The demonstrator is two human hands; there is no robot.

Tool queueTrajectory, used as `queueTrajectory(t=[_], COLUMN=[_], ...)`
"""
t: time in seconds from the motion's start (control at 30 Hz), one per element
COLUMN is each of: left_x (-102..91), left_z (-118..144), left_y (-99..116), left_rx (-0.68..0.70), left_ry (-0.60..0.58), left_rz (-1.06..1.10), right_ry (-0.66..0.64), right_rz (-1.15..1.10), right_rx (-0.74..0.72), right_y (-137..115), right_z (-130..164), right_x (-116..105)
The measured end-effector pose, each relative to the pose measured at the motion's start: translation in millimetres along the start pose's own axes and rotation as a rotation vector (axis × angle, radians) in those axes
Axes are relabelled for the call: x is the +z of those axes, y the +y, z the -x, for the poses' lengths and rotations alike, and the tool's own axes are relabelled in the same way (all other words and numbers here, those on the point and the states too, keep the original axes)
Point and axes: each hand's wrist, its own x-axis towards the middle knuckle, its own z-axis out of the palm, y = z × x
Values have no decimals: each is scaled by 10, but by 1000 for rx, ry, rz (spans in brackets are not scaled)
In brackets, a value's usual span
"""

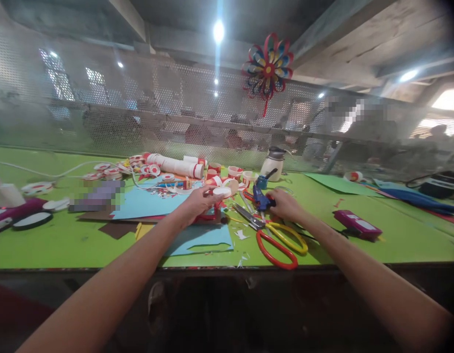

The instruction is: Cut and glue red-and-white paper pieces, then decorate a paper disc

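While our left hand pinches a light, crushable paper ring by its rim at 12 o'clock, our right hand closes around the rigid blue glue gun at 1 o'clock.

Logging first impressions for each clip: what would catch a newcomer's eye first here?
Probably the bright green table, littered at its middle with paper scraps and red-and-white paper rings. On it the left hand holds a white ring while the right hand rests on a blue glue gun, beside the red and yellow scissors. Above, a colourful paper pinwheel hangs on the mesh screen.
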Motion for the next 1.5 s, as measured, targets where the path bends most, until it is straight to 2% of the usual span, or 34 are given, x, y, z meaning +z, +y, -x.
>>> queueTrajectory(t=[0.23, 0.33, 0.43, 0.53, 0.6, 0.63, 0.7, 0.73, 0.8, 0.9, 1.03, 1.2, 1.5], left_x=[-19, -25, -30, -25, -23, -25, -44, -61, -111, -199, -269, -277, -243], left_z=[1, 10, -3, -30, -56, -72, -107, -124, -152, -164, -134, -114, -69], left_y=[2, 12, -12, -54, -79, -89, -106, -113, -124, -130, -111, -96, -63], left_rx=[5, 1, 12, 27, 45, 70, 158, 205, 273, 303, 299, 286, 314], left_ry=[-6, 5, -9, -15, 2, 19, 66, 88, 118, 115, 29, -57, -74], left_rz=[-64, -88, -120, -91, -76, -84, -133, -167, -239, -328, -450, -497, -517], right_ry=[230, 388, 616, 740, 682, 591, 321, 200, 78, -44, -79, -183, -223], right_rz=[21, -1, -41, -205, -561, -797, -1239, -1393, -1564, -1626, -1581, -1496, -1244], right_rx=[5, 40, 123, 242, 318, 316, 223, 168, 141, 126, 109, 28, -38], right_y=[-135, -134, -55, 27, 17, -18, -141, -221, -385, -553, -538, -432, -593], right_z=[68, 83, 8, -142, -217, -234, -227, -209, -166, -119, -61, 69, 114], right_x=[-139, -200, -377, -601, -698, -717, -688, -645, -524, -342, -219, -245, -325])
